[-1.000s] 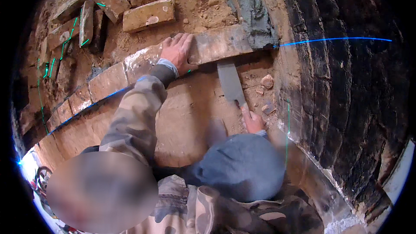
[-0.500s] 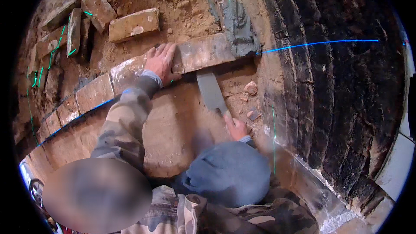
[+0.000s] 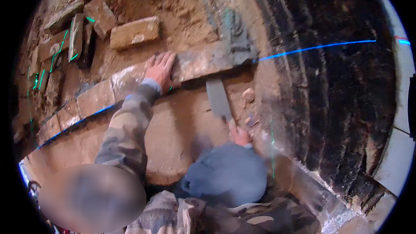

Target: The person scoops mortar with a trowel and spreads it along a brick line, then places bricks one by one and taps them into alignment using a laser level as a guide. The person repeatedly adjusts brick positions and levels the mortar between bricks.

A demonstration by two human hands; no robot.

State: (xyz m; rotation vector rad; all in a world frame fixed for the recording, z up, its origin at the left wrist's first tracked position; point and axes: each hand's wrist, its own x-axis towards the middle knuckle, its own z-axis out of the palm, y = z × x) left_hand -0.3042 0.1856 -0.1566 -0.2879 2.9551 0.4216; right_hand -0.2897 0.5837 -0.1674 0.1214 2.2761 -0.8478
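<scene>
My left hand (image 3: 160, 70) lies flat across the top of a curved row of bricks (image 3: 93, 97), its fingers stretched out and touching the surface. Just right of it in the same row is a pale, worn brick (image 3: 201, 63). In my right hand (image 3: 240, 135) is the handle of a trowel (image 3: 219, 98). Its grey blade points away from me, with the tip close to the near edge of the brick row. Whether the tip touches the brick I cannot tell. Wet grey mortar (image 3: 238, 34) is spread at the right end of the row.
Loose bricks (image 3: 100, 16) lie piled at the far left, and a single brick (image 3: 135, 32) rests on the soil. A dark, rough wall (image 3: 333, 91) rises on the right. Broken brick bits (image 3: 248, 95) lie near the trowel. A rounded blue-grey shape (image 3: 229, 173) fills the lower middle.
The trowel has shifted slightly to the right along the brick edge. My left hand stays on the same spot of the row. The whole view has tilted a little.
</scene>
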